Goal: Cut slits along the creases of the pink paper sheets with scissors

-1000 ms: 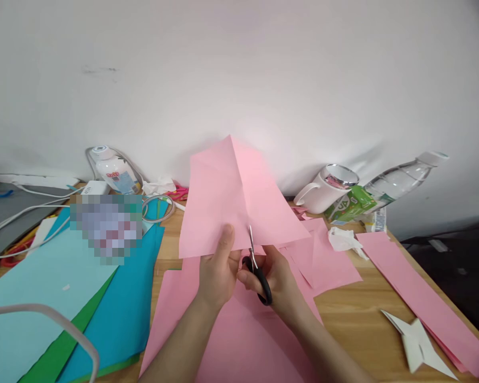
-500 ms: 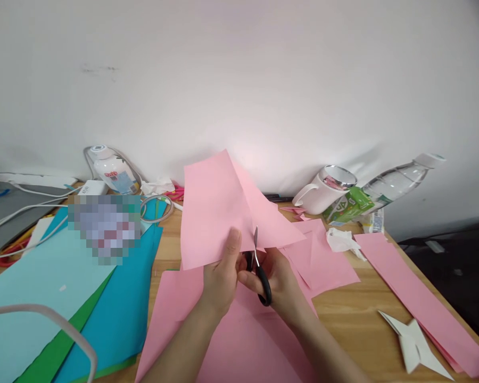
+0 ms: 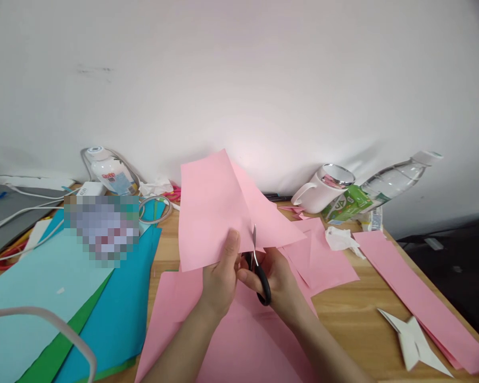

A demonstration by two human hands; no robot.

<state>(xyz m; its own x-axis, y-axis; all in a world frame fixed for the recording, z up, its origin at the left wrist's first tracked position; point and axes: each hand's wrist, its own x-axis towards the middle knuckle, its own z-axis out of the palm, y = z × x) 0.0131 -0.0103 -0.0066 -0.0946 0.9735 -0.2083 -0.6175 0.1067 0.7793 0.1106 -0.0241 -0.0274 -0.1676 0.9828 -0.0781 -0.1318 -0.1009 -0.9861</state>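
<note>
A sheet of pink paper (image 3: 213, 207) is raised over the table, partly split by a cut. My left hand (image 3: 221, 276) pinches its lower edge, thumb on top. In my right hand (image 3: 277, 276) are scissors (image 3: 263, 282) with black handles, their blades at the lower edge of the sheet near my left thumb. One blade shows against the paper; the other is mostly hidden. Below my hands lie larger pink sheets (image 3: 243, 346), and another pink piece with creases (image 3: 327, 260) rests to the right.
Blue paper (image 3: 131, 298), light blue paper (image 3: 32, 287) and a tape roll (image 3: 163, 215) are on the left. A white bottle (image 3: 112, 170) stands behind them. On the right are a mug (image 3: 315, 194), a clear bottle (image 3: 395, 183), pink strips (image 3: 415, 298) and a folded white paper star (image 3: 413, 340).
The view has shifted very slightly. My hands, the scissors and the raised pink paper keep nearly the same positions.
</note>
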